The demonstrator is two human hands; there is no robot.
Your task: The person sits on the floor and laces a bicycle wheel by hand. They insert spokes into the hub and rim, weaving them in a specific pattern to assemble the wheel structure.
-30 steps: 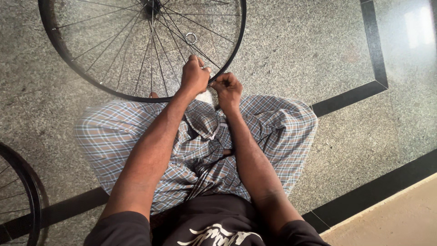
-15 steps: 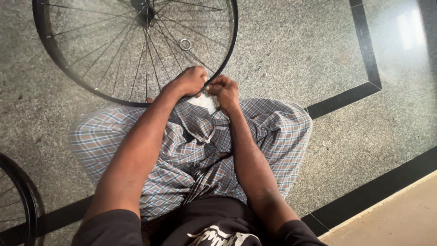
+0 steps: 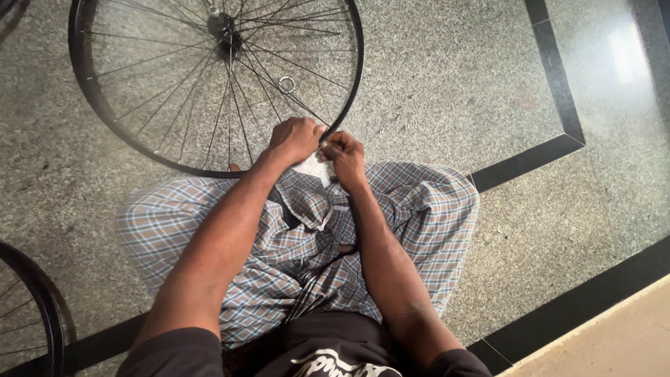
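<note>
Both hands' grip (image 3: 322, 143) pinches flat-lying wheel's rim (image 3: 349, 105).

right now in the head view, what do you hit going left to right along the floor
second wheel's rim at the left edge → checked cloth over the lap → left hand → right hand, both at the rim of the spoked wheel → black floor stripe → tan strip at the lower right

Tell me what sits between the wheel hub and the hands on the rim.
In the head view, thin spokes run from the hub to the rim, and a small metal ring sits among them, above the left hand and right hand.
</note>
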